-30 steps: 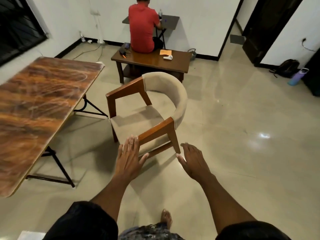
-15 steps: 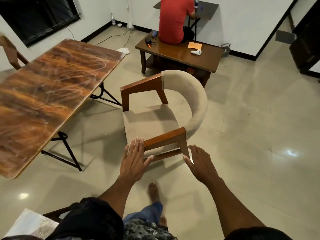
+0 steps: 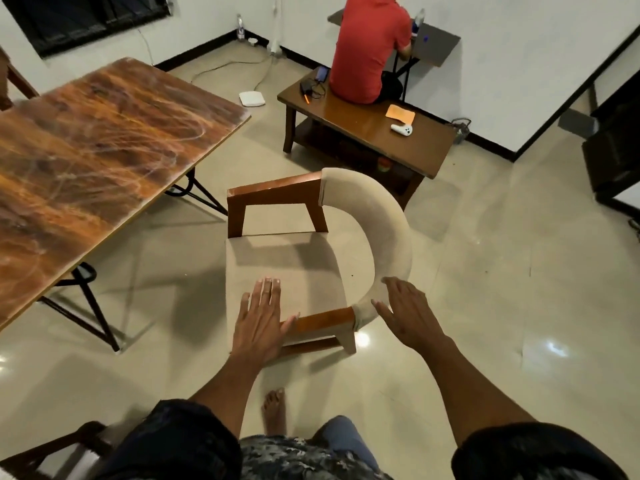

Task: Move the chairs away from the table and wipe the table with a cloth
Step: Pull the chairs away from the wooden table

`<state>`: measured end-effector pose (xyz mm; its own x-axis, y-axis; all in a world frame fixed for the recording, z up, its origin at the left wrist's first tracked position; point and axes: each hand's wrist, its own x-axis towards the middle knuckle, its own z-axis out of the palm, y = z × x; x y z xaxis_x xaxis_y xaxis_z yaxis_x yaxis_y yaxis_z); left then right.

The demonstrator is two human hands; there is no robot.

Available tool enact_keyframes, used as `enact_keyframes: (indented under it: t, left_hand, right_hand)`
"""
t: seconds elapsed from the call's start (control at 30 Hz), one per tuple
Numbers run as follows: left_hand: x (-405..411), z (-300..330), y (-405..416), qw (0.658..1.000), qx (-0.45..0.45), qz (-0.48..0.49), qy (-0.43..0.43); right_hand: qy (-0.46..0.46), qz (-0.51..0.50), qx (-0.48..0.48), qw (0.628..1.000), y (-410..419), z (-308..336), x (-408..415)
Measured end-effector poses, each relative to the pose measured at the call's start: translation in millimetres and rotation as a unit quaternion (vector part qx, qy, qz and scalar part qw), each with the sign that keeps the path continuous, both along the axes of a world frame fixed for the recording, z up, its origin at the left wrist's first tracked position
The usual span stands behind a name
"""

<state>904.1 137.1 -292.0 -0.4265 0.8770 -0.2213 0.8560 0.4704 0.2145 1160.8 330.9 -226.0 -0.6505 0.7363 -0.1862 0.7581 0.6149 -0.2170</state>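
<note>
The chair [image 3: 311, 258] stands upright on the floor just right of the table [image 3: 90, 157], well clear of its edge, open front facing the table and curved padded back turned away from it. The table's long axis runs from near left toward the far wall. Your left hand [image 3: 259, 323] lies flat, fingers straight and together, over the seat's near edge, thumb against the near wooden armrest [image 3: 322, 322]. Your right hand [image 3: 405, 313] is spread wide beside the backrest end, gripping nothing; contact cannot be confirmed.
</note>
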Motion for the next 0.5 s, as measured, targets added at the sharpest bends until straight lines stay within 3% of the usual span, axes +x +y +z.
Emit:
enact_keyframes:
  t: [0.5]
  left_hand:
    - [-23.9,-3.9,35.6,0.969,-0.002,0.247,-0.018]
  right_hand:
    - [-0.048,0.077,-0.026,0.996,207.8,13.2,-68.8]
